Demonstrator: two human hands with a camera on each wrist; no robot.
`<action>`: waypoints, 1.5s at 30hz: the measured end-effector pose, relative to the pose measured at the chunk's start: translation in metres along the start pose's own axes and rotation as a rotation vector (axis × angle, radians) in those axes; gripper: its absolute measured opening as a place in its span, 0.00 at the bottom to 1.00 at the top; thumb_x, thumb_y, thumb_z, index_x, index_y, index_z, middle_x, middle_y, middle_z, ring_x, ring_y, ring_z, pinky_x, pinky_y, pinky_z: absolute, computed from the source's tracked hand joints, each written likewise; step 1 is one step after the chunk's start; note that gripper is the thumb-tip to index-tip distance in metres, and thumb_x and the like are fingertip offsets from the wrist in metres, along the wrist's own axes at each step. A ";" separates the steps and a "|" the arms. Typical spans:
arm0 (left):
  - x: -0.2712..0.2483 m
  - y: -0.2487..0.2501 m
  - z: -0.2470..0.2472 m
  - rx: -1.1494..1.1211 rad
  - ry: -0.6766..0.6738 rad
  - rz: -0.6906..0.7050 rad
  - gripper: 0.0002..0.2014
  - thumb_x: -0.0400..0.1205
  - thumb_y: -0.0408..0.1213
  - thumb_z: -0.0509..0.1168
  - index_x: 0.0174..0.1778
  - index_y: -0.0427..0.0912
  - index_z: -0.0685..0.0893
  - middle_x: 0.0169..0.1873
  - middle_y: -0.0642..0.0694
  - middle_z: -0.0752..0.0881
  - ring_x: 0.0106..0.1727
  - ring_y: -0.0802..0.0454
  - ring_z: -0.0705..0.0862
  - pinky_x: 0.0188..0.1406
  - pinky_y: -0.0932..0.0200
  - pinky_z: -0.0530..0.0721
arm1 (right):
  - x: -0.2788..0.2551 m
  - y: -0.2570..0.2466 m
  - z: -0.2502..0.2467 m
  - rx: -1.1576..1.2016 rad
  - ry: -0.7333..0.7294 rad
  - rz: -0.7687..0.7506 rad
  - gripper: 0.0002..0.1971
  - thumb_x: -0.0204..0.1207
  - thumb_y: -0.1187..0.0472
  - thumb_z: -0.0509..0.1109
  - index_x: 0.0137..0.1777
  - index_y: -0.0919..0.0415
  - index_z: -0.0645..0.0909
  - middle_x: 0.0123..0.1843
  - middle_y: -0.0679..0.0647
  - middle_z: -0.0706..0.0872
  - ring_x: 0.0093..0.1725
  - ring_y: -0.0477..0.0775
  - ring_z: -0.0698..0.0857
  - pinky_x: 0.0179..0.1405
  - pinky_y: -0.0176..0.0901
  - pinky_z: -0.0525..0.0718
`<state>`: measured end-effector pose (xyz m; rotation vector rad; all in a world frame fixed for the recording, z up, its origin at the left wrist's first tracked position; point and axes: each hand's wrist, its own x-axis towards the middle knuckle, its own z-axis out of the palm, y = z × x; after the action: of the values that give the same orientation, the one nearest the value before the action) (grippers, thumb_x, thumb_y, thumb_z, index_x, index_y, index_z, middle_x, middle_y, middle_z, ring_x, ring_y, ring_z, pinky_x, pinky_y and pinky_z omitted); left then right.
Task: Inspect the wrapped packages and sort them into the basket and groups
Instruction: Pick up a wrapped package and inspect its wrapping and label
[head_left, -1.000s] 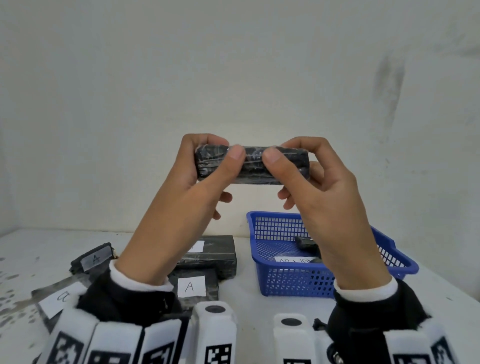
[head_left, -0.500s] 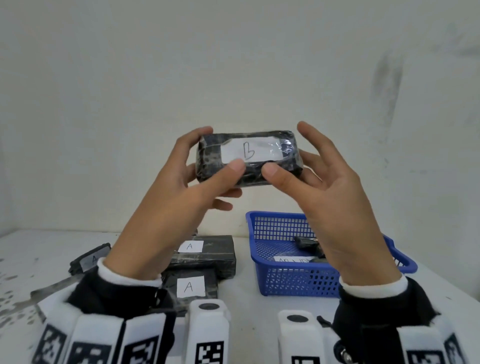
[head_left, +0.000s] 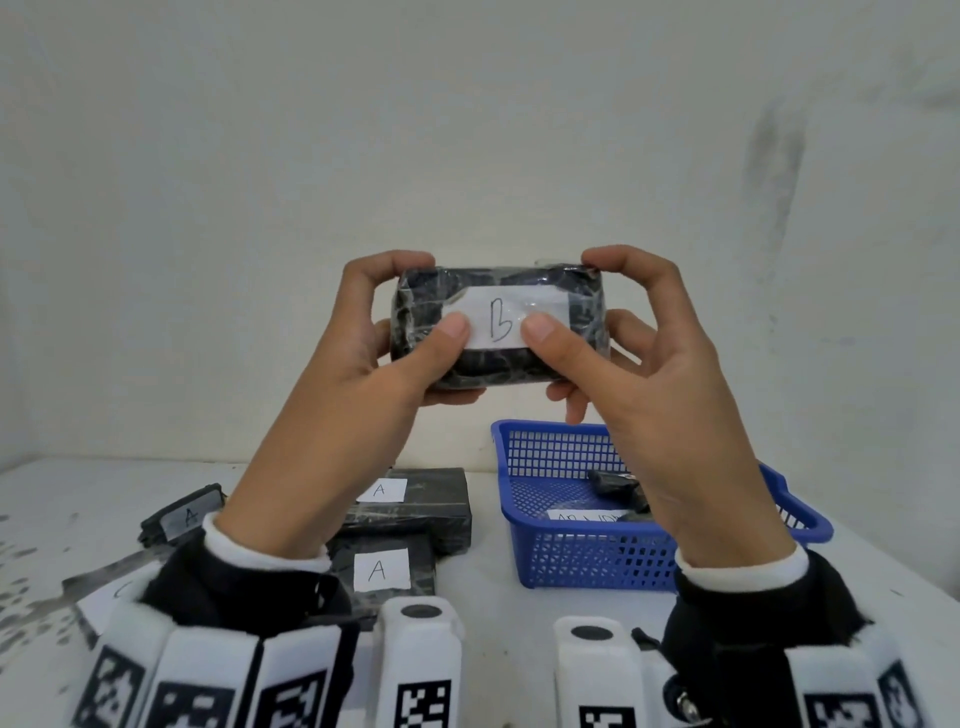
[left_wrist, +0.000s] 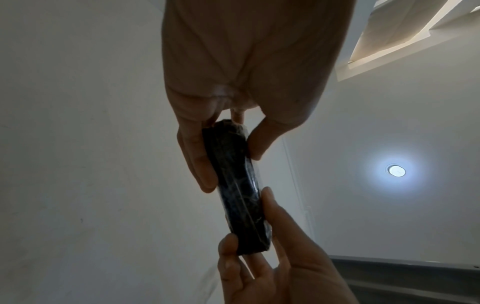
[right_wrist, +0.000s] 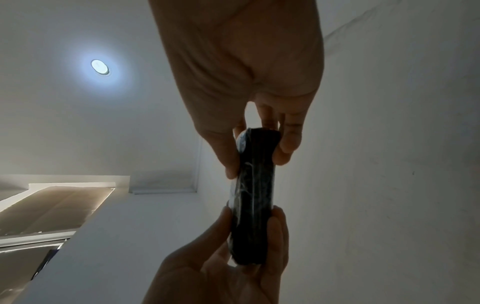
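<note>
Both hands hold up a black plastic-wrapped package (head_left: 496, 291) in front of the wall, its white label marked "B" facing me. My left hand (head_left: 387, 338) grips its left end, thumb on the label. My right hand (head_left: 613, 338) grips the right end the same way. The wrist views show the package edge-on (left_wrist: 239, 189) (right_wrist: 253, 195), pinched between thumb and fingers at both ends. A blue basket (head_left: 613, 561) stands on the table below right, with a dark wrapped package (head_left: 613, 480) inside. Black packages labelled "A" (head_left: 415, 499) (head_left: 382, 569) lie below left.
Another "A" package (head_left: 182, 514) and a partly hidden labelled one (head_left: 104, 597) lie at the table's left. A white label (head_left: 582, 516) lies in the basket. The white table (head_left: 493, 597) meets a plain wall behind. Wrist mounts with markers fill the bottom edge.
The package has been rotated from edge-on until its "B" label faces me. Both thumbs now press on the label face, and the fingers have re-gripped around the ends.
</note>
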<state>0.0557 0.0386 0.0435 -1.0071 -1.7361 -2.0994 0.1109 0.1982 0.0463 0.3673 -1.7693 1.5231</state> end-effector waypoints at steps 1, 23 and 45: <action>0.000 0.001 0.001 -0.003 -0.002 -0.007 0.26 0.71 0.47 0.68 0.66 0.54 0.75 0.45 0.44 0.90 0.41 0.50 0.91 0.48 0.51 0.90 | 0.000 -0.001 -0.001 -0.007 -0.007 0.000 0.24 0.69 0.53 0.80 0.63 0.43 0.77 0.44 0.50 0.92 0.32 0.46 0.86 0.34 0.38 0.85; -0.001 -0.006 0.012 0.145 0.091 0.013 0.25 0.74 0.63 0.66 0.62 0.53 0.77 0.38 0.57 0.85 0.34 0.56 0.83 0.30 0.58 0.83 | -0.002 -0.007 0.003 -0.013 0.014 -0.011 0.11 0.76 0.53 0.75 0.48 0.48 0.74 0.42 0.60 0.89 0.31 0.60 0.88 0.21 0.34 0.79; -0.002 0.000 -0.003 0.137 -0.009 0.038 0.24 0.70 0.50 0.68 0.64 0.57 0.78 0.52 0.47 0.89 0.50 0.51 0.91 0.50 0.53 0.90 | 0.002 0.000 -0.011 -0.295 -0.156 0.058 0.16 0.70 0.38 0.70 0.59 0.35 0.83 0.50 0.45 0.92 0.48 0.41 0.88 0.45 0.40 0.78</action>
<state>0.0565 0.0354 0.0422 -1.0036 -1.8222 -1.9271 0.1134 0.2088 0.0473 0.2947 -2.1086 1.2744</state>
